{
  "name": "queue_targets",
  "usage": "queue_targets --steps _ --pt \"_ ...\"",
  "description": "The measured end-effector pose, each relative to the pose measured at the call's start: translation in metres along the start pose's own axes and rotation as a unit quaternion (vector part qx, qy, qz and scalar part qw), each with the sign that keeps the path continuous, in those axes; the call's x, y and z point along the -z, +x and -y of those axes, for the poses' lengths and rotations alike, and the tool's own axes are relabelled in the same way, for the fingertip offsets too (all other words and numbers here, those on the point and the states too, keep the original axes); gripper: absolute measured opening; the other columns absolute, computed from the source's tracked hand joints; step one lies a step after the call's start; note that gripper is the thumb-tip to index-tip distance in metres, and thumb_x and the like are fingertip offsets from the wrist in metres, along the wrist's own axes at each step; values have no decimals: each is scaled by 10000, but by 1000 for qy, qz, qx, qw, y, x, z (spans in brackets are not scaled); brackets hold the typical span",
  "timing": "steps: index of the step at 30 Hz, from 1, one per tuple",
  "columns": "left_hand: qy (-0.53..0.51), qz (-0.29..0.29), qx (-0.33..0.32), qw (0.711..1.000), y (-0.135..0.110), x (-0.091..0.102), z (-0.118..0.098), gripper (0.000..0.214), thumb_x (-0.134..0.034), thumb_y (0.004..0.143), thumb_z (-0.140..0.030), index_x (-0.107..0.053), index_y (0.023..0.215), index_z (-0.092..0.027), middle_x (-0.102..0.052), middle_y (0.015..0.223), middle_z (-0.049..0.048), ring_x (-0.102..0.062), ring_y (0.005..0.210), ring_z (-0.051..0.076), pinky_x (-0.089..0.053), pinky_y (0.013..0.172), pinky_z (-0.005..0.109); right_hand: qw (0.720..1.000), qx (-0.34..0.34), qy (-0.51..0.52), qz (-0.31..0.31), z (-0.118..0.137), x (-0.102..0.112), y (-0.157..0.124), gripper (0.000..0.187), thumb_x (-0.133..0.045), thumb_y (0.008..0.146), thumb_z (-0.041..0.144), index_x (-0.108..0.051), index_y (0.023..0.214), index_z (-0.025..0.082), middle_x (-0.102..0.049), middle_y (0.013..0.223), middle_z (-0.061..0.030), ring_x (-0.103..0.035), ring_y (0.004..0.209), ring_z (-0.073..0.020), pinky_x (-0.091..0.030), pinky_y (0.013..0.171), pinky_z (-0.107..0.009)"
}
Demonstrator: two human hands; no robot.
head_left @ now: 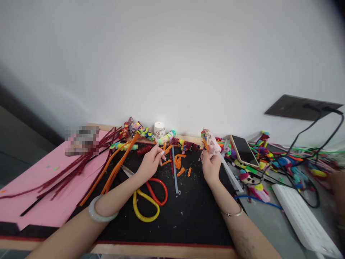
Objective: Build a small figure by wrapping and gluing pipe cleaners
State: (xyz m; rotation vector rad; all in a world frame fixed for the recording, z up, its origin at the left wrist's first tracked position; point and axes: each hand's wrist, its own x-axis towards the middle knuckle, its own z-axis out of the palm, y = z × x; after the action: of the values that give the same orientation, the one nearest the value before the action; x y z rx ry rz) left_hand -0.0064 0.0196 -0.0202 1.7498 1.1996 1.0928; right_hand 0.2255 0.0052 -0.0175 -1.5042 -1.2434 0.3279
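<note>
My left hand (152, 162) hovers over the left part of the black mat (194, 212), with thumb and fingers pinched together. What it holds, if anything, I cannot make out. Short orange pipe cleaner pieces (178, 163) lie just right of it, beside a thin grey strip (175, 171). My right hand (211, 168) is closed on the lower end of a pale pink bundle (214, 146) with multicoloured bits and an orange piece at its top left. Scissors (147, 216) with one red and one yellow handle lie partly under my left forearm.
Dark red pipe cleaners (78, 163) spread over a pink sheet (32, 187) at left; long orange ones (115, 172) lie nearer. A white tub (159, 128) stands by the wall. Rightward are a phone (244, 150), a power strip (304, 219), cables (296, 135) and tangled coloured pieces.
</note>
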Motion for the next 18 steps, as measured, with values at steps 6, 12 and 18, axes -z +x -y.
queue_targets --steps 6,12,18 --pt "-3 1 4 1000 0 0 -1 164 -380 883 -272 -457 767 -187 -589 692 -23 -529 511 92 -427 605 237 996 -26 67 -42 4 -1 5 263 -472 818 340 -468 606 184 -468 531 27 -449 495 -119 -372 485 -247" --pt "-4 0 6 1000 0 0 1 161 -379 884 -278 -454 772 -190 -592 699 -20 -536 516 97 -432 617 244 988 -25 113 -105 3 2 13 287 -469 826 394 -509 643 177 -512 563 -2 -485 504 -140 -422 513 -278" --pt "0 -5 0 1000 1 0 4 165 -378 886 -279 -460 777 -187 -603 710 -12 -553 536 99 -438 626 254 986 1 88 -145 4 7 19 282 -436 841 388 -507 670 175 -517 589 -17 -514 548 -157 -441 545 -296"
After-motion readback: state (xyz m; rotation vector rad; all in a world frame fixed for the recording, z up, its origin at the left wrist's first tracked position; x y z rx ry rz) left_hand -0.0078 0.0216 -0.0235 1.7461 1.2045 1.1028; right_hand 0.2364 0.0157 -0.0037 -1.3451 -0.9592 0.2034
